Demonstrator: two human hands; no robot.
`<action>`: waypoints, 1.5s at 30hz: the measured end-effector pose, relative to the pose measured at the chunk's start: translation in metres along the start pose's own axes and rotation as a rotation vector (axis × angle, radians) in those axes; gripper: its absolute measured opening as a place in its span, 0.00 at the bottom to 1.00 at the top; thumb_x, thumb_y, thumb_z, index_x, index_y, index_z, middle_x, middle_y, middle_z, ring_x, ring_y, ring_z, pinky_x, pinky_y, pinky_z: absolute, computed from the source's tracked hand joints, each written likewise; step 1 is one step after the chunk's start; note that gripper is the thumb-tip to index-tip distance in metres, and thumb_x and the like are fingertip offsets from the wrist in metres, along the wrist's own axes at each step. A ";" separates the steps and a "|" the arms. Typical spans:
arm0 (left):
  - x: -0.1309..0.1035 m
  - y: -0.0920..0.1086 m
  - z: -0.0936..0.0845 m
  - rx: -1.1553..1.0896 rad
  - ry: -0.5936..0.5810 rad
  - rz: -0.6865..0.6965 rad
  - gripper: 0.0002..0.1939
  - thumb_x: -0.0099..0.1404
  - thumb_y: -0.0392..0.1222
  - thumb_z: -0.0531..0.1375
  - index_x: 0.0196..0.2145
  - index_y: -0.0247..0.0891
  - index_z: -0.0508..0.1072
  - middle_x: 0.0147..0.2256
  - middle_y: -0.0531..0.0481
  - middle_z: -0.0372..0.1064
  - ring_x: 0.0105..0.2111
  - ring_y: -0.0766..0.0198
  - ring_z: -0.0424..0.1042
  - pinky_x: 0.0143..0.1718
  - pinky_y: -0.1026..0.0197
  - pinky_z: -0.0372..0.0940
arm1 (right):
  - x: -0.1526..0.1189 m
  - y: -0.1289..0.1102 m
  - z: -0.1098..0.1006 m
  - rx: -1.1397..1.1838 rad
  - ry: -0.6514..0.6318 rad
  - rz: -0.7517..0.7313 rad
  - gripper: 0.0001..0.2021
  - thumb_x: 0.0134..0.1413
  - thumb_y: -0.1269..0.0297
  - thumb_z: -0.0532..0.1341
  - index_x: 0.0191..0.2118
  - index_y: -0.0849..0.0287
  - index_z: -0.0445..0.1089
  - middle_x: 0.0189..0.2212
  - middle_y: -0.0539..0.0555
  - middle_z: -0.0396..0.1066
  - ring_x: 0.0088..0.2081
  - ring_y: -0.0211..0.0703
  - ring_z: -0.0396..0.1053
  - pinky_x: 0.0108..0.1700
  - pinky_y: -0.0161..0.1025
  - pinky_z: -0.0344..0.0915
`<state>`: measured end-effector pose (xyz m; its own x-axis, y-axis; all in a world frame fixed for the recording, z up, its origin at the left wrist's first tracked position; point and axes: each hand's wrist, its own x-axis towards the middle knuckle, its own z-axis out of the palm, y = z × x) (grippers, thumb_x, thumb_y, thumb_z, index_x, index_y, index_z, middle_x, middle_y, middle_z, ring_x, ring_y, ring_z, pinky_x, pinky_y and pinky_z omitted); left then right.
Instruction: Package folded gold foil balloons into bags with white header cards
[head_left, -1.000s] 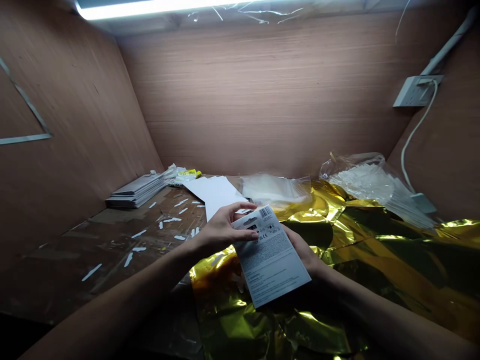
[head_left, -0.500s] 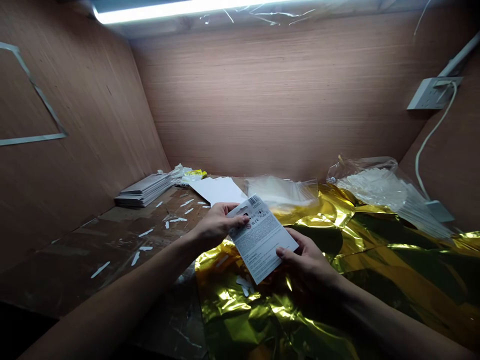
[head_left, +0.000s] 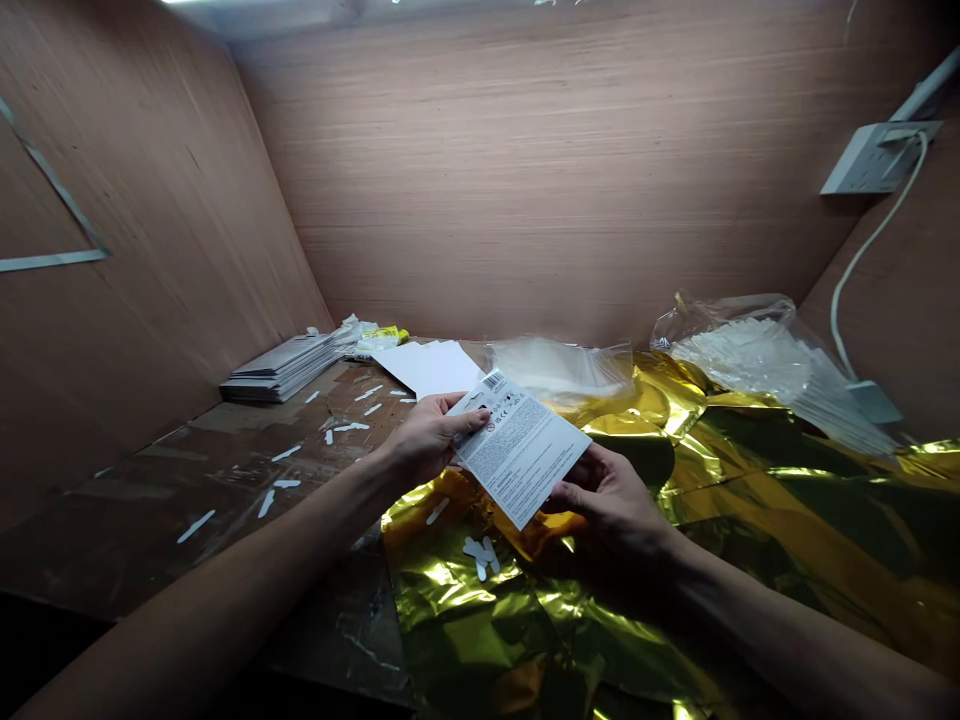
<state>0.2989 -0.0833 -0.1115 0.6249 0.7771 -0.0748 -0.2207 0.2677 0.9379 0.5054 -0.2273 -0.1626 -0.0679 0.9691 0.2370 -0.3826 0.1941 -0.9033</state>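
Both hands hold a white printed card (head_left: 521,450) up at a tilt above gold foil sheeting (head_left: 450,620). Its visible face bears a barcode, symbols and small lines of text. My left hand (head_left: 431,435) pinches the card's upper left corner, thumb on the printed face. At the lower right edge, my right hand (head_left: 611,495) grips it, with the fingers partly hidden behind. Several small white paper scraps (head_left: 481,557) lie on the foil just below the card. Behind the card, plain white cards (head_left: 431,367) rest fanned out on the table.
A stack of cards (head_left: 281,367) stands at the left, near a yellow-and-white packet (head_left: 382,338). Clear plastic bags (head_left: 562,367) lie at the back, with a filled clear bag (head_left: 750,350) farther right. White scraps dot the brown tabletop (head_left: 225,460). A socket block (head_left: 874,160) hangs on the right wall.
The view has tipped downward a little. The card has turned slightly and both hands stay on it; my right thumb has slid toward its edge. More of the scraps on the foil shows.
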 end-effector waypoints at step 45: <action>-0.017 0.032 -0.005 0.775 -0.125 0.115 0.15 0.61 0.36 0.63 0.45 0.33 0.82 0.36 0.43 0.81 0.31 0.61 0.77 0.29 0.64 0.65 | -0.006 -0.003 -0.001 -0.268 0.080 0.054 0.18 0.62 0.50 0.69 0.36 0.65 0.77 0.33 0.59 0.76 0.33 0.47 0.74 0.34 0.38 0.72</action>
<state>0.2775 -0.0851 -0.0823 0.7196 0.6936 0.0320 0.2668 -0.3188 0.9095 0.5080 -0.2337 -0.1618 -0.0043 0.9861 0.1662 -0.1226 0.1645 -0.9787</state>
